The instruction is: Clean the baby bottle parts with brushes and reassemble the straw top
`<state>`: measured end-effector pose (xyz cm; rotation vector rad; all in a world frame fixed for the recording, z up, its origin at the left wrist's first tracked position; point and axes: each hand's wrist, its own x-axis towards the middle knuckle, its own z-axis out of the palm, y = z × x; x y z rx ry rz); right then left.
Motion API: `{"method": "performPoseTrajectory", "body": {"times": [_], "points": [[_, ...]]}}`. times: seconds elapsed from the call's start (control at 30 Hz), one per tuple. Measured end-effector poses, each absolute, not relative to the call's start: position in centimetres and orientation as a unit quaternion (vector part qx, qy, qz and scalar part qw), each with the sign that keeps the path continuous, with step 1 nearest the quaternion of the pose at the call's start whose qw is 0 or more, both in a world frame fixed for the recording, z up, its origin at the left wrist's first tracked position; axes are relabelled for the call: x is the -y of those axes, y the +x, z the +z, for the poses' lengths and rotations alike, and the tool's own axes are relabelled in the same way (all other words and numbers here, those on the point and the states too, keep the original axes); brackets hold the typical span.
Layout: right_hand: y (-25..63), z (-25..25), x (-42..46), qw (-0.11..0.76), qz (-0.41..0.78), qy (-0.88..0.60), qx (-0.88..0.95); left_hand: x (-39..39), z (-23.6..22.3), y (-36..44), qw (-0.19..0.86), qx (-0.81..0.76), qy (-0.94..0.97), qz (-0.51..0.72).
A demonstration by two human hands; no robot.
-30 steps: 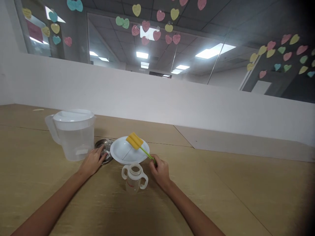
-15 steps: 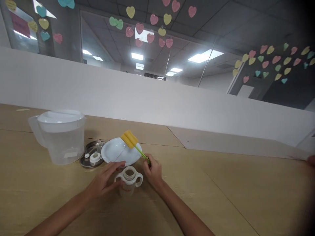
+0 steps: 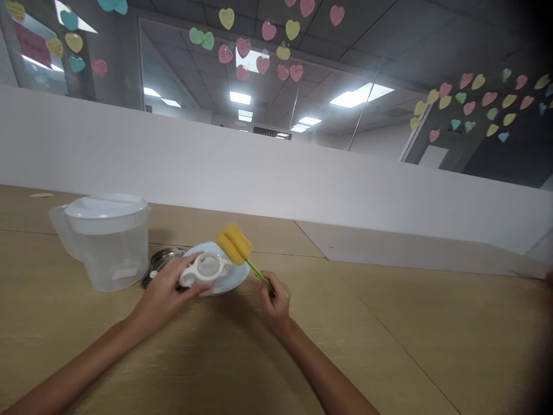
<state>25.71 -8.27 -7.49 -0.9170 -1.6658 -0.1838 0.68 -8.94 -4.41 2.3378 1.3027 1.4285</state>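
My left hand (image 3: 173, 282) is closed around a white two-handled baby bottle (image 3: 190, 279), held up over the near left part of a white plate (image 3: 235, 279). The bottle is tilted, and a round end of it faces me. In my right hand (image 3: 276, 297) is the green handle of a bottle brush (image 3: 235, 243). The brush's yellow sponge head points up and left, above the plate's right side and close to the bottle. Behind my left hand, a round metal dish (image 3: 149, 276) shows only in part; most of what lies in it is hidden.
A clear plastic pitcher (image 3: 116, 248) with a white lid stands on the left of the wooden table (image 3: 345, 340). A low white wall (image 3: 259, 178) runs along the back, with glass above it. At the far right edge, part of another person's hand (image 3: 548, 279) shows.
My left hand has gripped the bottle, lifted it off the table, and moved it up and left over the plate. My right hand has shifted slightly right with the brush.
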Motion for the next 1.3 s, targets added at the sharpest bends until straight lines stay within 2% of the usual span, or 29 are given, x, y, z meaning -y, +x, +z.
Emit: {"method": "performPoseTrajectory", "body": {"times": [0.2, 0.4, 0.53, 0.93, 1.1, 1.3], "points": [[25.9, -7.4, 7.7, 0.510, -0.164, -0.381, 0.754, 5.6, -2.2, -1.6, -0.086, -0.458, 0.774, 0.429], [26.8, -6.9, 7.4, 0.458, -0.298, -0.342, 0.765, 3.8, -2.1, -0.9, -0.216, -0.381, 0.816, 0.378], [27.1, -6.6, 7.5, 0.449, -0.340, -0.341, 0.752, 3.8, -1.1, -0.4, -0.285, -0.335, 0.822, 0.361], [26.2, -6.7, 8.1, 0.443, -0.341, -0.349, 0.752, 5.8, -0.5, 1.6, -0.377, -0.271, 0.849, 0.253], [25.3, -7.1, 8.5, 0.433, -0.316, -0.345, 0.771, 7.0, -1.1, 3.6, -0.389, -0.246, 0.849, 0.260], [25.4, -7.1, 7.8, 0.457, -0.275, -0.377, 0.757, 4.1, -0.1, 1.3, -0.415, -0.286, 0.823, 0.263]]}}
